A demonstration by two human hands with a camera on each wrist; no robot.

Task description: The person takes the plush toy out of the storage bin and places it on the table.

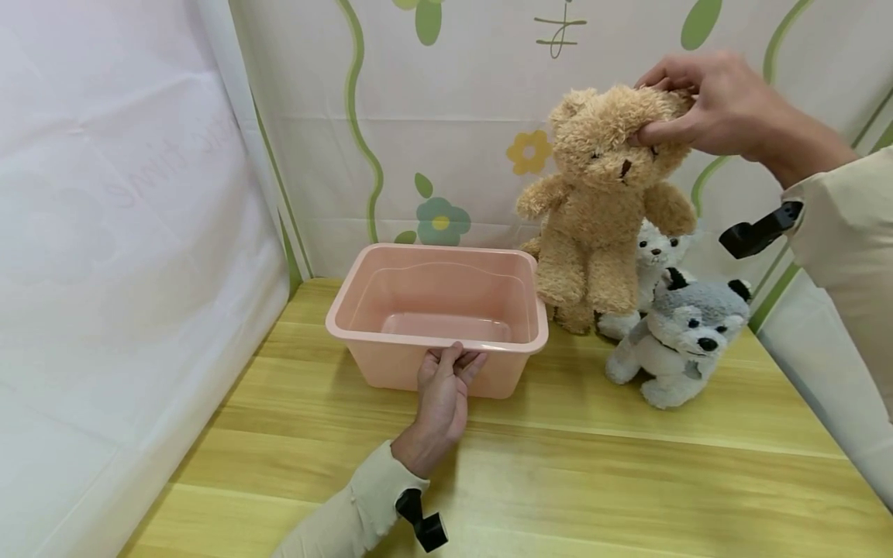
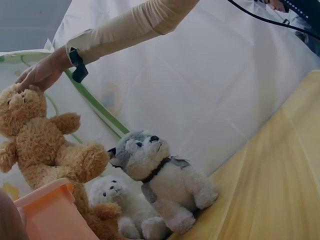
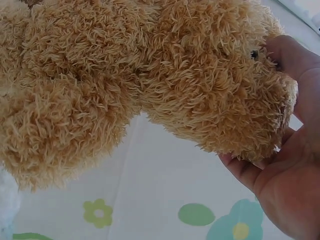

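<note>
My right hand (image 1: 732, 108) grips a tan teddy bear (image 1: 600, 209) by the top of its head, thumb on the face side. The bear hangs upright at the right end of a pink plastic bin (image 1: 436, 254), one leg overlapping the bin's corner in the head view. In the right wrist view its curly fur (image 3: 200, 75) fills much of the picture, with fingers wrapped about the head. My left hand (image 1: 443, 395) holds the bin's front rim, thumb on top and fingers beneath. Nothing lies on the bin's visible floor.
A grey and white husky plush (image 1: 687, 341) sits right of the bin on the wooden table (image 1: 558, 480). Behind it is a white plush (image 1: 656, 252), partly hidden. Another brown plush (image 2: 102, 212) shows behind the bear. A patterned white cloth (image 1: 307, 155) hangs behind the table.
</note>
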